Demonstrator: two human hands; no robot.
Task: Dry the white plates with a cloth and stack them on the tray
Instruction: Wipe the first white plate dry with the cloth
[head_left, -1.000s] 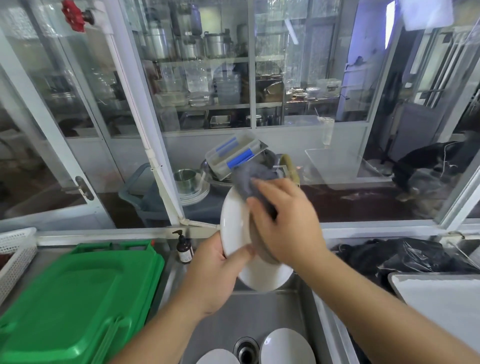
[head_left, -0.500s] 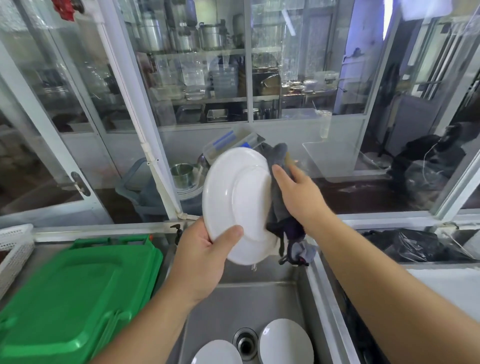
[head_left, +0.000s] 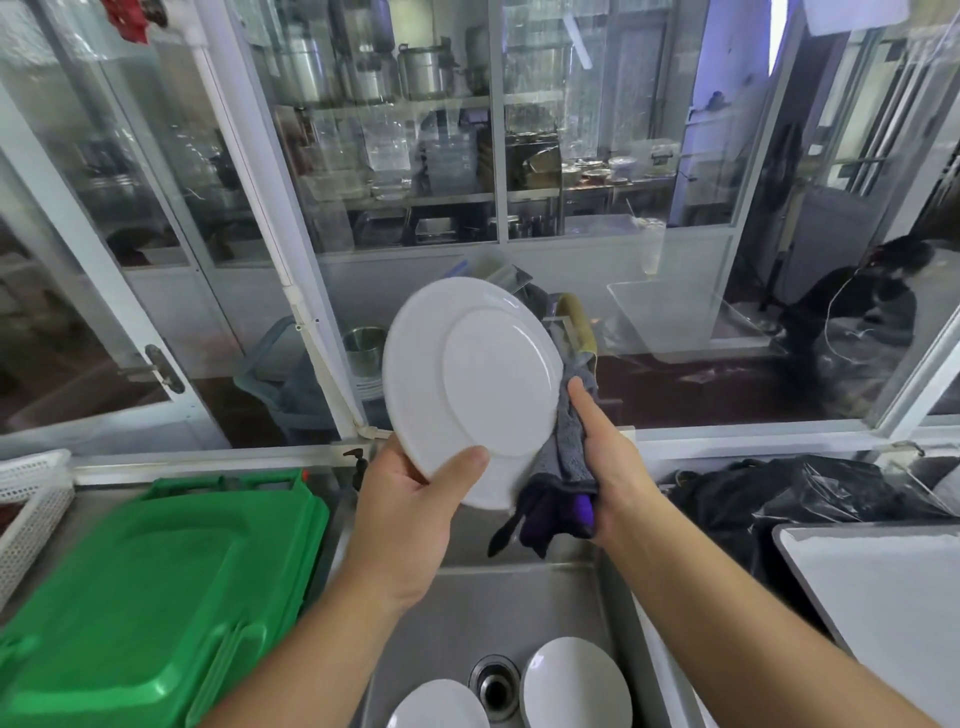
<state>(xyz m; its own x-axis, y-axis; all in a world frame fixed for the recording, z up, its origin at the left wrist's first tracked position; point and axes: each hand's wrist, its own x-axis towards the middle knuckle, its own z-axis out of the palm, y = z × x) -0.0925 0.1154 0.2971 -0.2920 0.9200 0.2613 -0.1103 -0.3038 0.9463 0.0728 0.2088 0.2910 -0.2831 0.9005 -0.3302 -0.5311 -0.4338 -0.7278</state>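
White round ceramic plates, three in view. One held plate (head_left: 470, 384) stands nearly upright above the stainless steel sink (head_left: 462, 613), underside toward the camera. The left hand (head_left: 410, 512) grips its lower rim, thumb curled over the near face. The right hand (head_left: 605, 467) presses a grey, purple-edged microfibre cloth (head_left: 558, 467) against the plate's far side; its fingers are hidden behind the cloth. Two sink plates (head_left: 574, 683) lie in the basin, one either side of the round drain (head_left: 494, 686). One pale flat tray (head_left: 883, 603) sits at right, one green plastic lidded crate (head_left: 150, 592) at left.
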